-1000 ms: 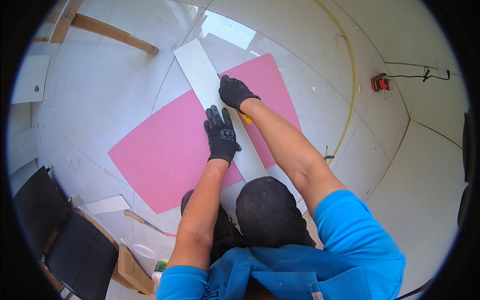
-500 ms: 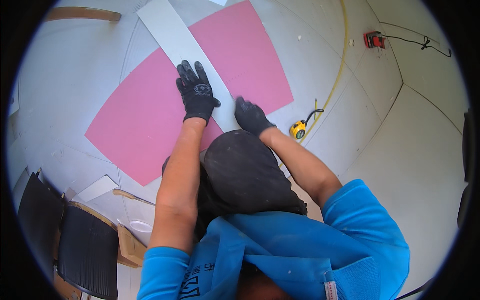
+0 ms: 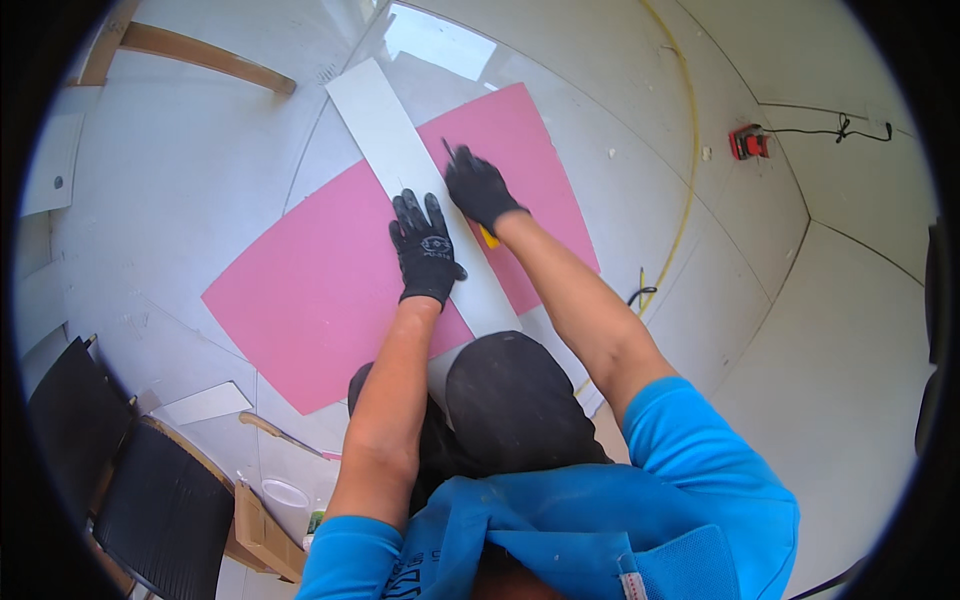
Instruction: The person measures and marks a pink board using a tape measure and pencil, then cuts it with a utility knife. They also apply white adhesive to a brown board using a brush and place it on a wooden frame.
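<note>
A long white strip (image 3: 382,128) lies slantwise across a large pink sheet (image 3: 300,285) on the floor, its near end by my knee. My left hand (image 3: 424,248), in a black glove, presses flat on the strip with fingers spread. My right hand (image 3: 480,187), gloved the same, is closed at the strip's right edge, farther out than the left. A yellow handle end (image 3: 490,237) shows below its wrist and a thin dark tip ahead of the fingers. It looks like a utility knife; the grip covers most of it.
A red power tool (image 3: 748,143) with a black cord sits by the right wall. A yellow line (image 3: 690,110) curves over the floor. At lower left are black chairs (image 3: 160,510), a wooden-handled saw (image 3: 262,424) and a cardboard box (image 3: 265,530). A wooden bar (image 3: 210,57) is far left.
My right hand has moved away from me along the strip's right edge, from near my knee. My left hand stays flat on the strip. The whole view has shifted, and my forearm now hides the tape measure.
</note>
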### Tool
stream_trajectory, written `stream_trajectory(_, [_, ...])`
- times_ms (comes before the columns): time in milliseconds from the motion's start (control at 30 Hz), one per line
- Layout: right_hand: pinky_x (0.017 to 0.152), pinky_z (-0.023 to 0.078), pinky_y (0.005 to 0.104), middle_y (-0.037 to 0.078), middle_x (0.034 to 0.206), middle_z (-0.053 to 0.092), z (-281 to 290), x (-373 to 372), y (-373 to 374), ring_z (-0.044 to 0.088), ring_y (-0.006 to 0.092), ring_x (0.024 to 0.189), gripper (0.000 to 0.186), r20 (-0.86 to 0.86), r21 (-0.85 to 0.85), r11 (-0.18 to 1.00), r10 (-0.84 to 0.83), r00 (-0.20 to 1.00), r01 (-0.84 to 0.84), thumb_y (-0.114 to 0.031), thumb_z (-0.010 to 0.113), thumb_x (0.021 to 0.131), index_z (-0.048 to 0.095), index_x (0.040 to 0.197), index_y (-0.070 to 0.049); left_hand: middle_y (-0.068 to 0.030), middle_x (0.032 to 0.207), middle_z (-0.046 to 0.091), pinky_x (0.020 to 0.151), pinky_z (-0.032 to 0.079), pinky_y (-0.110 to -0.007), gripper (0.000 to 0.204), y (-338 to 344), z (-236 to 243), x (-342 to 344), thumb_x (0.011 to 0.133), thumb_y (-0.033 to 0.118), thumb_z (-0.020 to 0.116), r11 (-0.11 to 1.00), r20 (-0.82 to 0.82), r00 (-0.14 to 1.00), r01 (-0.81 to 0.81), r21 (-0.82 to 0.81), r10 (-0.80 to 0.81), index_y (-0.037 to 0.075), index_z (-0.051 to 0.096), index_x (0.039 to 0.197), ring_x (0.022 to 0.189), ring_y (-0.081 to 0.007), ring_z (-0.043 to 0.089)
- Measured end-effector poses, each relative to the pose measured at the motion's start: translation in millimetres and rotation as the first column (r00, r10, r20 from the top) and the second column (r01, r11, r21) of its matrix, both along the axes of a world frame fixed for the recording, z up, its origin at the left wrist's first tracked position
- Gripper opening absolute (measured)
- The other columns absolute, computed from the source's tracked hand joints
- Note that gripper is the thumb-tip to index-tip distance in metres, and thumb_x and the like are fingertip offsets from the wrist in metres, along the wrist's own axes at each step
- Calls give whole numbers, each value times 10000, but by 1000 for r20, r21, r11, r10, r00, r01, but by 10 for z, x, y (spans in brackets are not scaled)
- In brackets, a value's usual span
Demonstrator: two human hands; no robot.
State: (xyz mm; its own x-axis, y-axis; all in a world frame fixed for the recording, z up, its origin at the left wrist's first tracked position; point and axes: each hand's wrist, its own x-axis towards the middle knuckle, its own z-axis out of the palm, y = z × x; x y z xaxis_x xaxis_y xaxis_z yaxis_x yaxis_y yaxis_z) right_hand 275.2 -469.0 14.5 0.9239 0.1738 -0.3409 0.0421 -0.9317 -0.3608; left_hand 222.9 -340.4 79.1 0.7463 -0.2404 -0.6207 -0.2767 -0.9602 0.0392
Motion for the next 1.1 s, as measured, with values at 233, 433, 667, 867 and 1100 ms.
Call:
stream_trajectory(233, [908,497,462,296,1098,629,327,714,342,633,388,1037,332,-318,173,957,-168,933,232,-163,383,914,563,1094,48,-329,1548,36,1138,140,-563,1366,32,41,3,512,450,893,997,-44,997,-62,-43,60,12,80,1518,1449,-474,15])
stream_trajectory(433, [852,510,460,270,1036,648,413,-332,193,642,385,988,283,-294,142,971,-142,945,191,-132,388,921,540,1079,46,-327,1551,30,1127,159,-557,1383,56,-58,-56,512,479,884,999,40,998,-39,-21,39,17,59,1521,1448,-476,24])
stream_trajectory(667, [678,524,466,228,1050,587,531,-2910,-435,645,342,752,347,-311,181,977,-50,949,110,-218,505,864,527,1060,69,-322,1554,26,1121,167,-552,1407,8,-29,-58,509,507,886,998,45,999,14,60,-17,20,41,1523,1449,-475,28])
stream_trajectory(867, [717,522,459,192,877,636,729,-3281,-679,649,367,826,343,-482,234,849,-322,815,474,-318,495,943,537,1104,-18,-299,1564,48,1103,198,-546,1395,91,14,-73,508,507,885,999,106,994,6,-37,-2,45,54,1529,1458,-448,42])
stream_trajectory(1100, [842,489,421,202,1035,642,289,-2860,-304,625,340,957,622,-458,335,672,-497,737,661,-451,656,851,487,1233,9,-236,1210,560,978,400,-418,882,201,-254,-837,667,467,828,530,-104,622,-733,-427,776,-30,458,1295,1183,-326,498])
